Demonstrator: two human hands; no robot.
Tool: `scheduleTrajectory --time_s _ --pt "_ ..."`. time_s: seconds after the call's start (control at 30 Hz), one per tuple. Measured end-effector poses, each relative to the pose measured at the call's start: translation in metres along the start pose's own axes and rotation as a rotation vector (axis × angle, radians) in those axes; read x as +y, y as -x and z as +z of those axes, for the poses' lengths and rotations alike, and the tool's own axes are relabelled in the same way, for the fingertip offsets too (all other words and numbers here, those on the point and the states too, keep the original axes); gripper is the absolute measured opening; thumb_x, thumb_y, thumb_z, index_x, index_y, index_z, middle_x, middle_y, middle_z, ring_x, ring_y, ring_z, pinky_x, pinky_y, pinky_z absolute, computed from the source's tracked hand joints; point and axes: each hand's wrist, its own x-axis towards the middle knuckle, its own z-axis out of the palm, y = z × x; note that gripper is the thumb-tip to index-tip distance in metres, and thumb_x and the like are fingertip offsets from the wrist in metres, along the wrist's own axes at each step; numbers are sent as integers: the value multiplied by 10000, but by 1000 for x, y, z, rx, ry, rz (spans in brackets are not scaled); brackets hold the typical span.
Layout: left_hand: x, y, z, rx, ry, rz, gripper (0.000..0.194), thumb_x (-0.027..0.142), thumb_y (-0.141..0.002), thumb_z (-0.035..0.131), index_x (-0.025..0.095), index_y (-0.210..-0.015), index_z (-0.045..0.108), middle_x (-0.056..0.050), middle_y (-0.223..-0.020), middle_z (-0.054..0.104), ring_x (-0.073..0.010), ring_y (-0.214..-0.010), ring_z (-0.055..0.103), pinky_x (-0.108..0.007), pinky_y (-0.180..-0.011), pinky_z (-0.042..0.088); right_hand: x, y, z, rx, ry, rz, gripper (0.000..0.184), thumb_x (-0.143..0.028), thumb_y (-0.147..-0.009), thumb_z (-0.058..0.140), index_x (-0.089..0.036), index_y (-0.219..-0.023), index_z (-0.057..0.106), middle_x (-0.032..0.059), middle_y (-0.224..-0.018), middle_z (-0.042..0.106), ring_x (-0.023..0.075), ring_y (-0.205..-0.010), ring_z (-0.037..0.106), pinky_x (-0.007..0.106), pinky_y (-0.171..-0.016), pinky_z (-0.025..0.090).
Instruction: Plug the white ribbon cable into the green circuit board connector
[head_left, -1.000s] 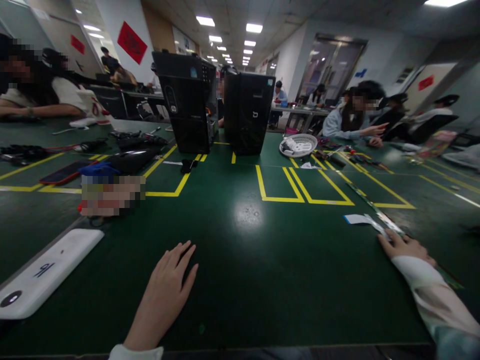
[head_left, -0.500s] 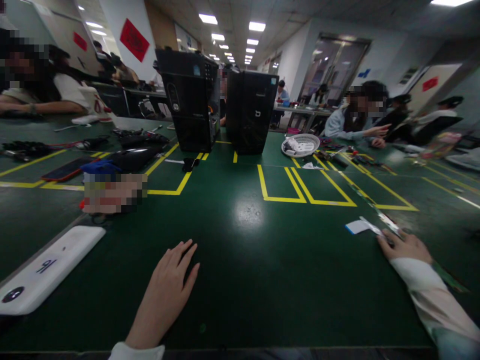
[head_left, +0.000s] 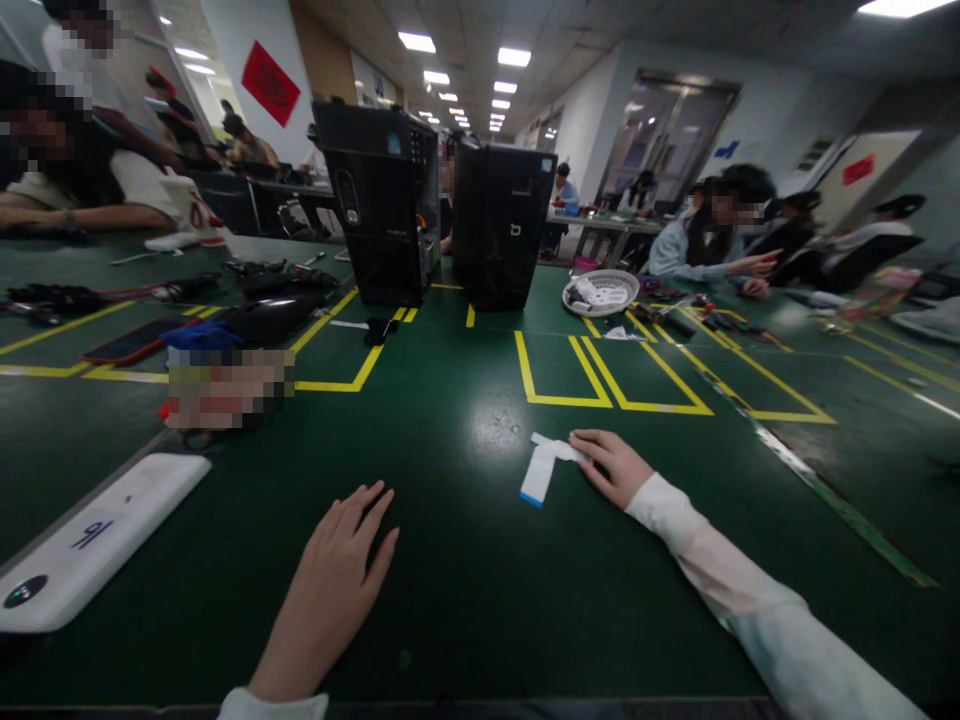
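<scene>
A white flat ribbon cable (head_left: 540, 472) with a blue tip and a bent shape is near the middle of the green table (head_left: 465, 560). My right hand (head_left: 613, 465) pinches its right end between thumb and fingers; that end is partly hidden. To the left, my left hand (head_left: 341, 560) lies palm down on the table, fingers stretched out, with nothing in it and apart from the cable.
Two black computer towers (head_left: 502, 225) stand at the back. A white basket (head_left: 600, 292) holds small parts. At left lie a white elongated device (head_left: 97, 540), a dark phone-like slab (head_left: 135, 341) and cables (head_left: 56, 300). Yellow tape marks the table; a long strip (head_left: 832, 495) lies right. People sit around.
My right hand has moved left from the right side to the middle of the table, bringing the ribbon cable along. The long strip is now uncovered. My left hand stays put.
</scene>
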Motion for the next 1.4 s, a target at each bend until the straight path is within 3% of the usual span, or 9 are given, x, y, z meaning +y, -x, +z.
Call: scheduleTrajectory --time_s 0.17,0.33,0.47,0.77,0.87,0.97,1.07,1.2,1.4 --pt "2 -2 -4 -3 18 -18 497 454 -947 370 195 -1339 535 -107 -1408 531 -282 -1301 489 -523 -1097 374 -85 -57 30 -62 -189 -275 337 -250 -923 459 -137 -1221 567 169 -1202 574 240 -1101 541 440 -909 496" --pt "-2 -3 -5 -25 56 -82 491 441 -967 317 198 -1325 550 -92 -1390 550 -259 -1299 491 -506 -1097 383 -142 -73 41 -117 -290 -424 362 -308 -904 497 -149 -1224 559 141 -1217 582 230 -1088 540 395 -884 492" --pt "-3 -4 -4 -9 74 -71 477 437 -965 322 205 -1296 576 -81 -1383 557 -252 -1292 498 -494 -1099 384 -158 -65 40 -165 -296 -467 403 -369 -904 497 -145 -1234 548 145 -1224 584 235 -1095 532 401 -889 478" --pt "-5 -3 -2 -13 43 -49 491 450 -959 339 195 -1312 564 -92 -1393 548 -277 -1290 497 -528 -1085 392 -162 -59 21 -301 -302 -405 581 -506 -903 497 -156 -1366 477 159 -1336 513 259 -1179 488 434 -953 439" --pt "-4 -2 -3 -21 33 -61 492 448 -964 330 195 -1320 556 -93 -1395 547 -275 -1295 494 -527 -1081 397 -143 -54 23 -263 -292 -360 626 -526 -920 457 -176 -1436 400 157 -1402 455 260 -1261 437 446 -1009 407" --pt "-2 -2 -4 -32 24 -64 494 450 -966 328 194 -1326 549 -92 -1401 541 -275 -1307 480 -521 -1080 398 -89 -45 29 -119 -130 -161 578 -495 -944 406 -180 -1428 414 170 -1416 434 288 -1297 404 505 -1043 371" --pt "-2 -1 -4 -43 17 -58 505 457 -964 327 189 -1337 538 -94 -1411 529 -279 -1308 478 -516 -1079 399 -11 -25 22 8 114 233 589 -518 -916 410 -159 -1379 476 197 -1407 438 345 -1305 391 575 -1048 336" --pt "-5 -1 -2 -64 2 -63 518 468 -960 336 184 -1350 525 -103 -1428 511 -300 -1311 472 -539 -1063 408 71 19 -20 -1 386 1003 658 -522 -886 436 -87 -1377 477 239 -1464 362 367 -1367 295 535 -1084 274" --pt "-6 -1 0 -57 -4 -72 519 467 -961 325 190 -1350 530 -100 -1420 521 -295 -1308 478 -538 -1060 412 101 88 -75 135 502 1428 765 -553 -925 251 19 -1419 376 346 -1457 288 461 -1349 256 634 -1028 227"
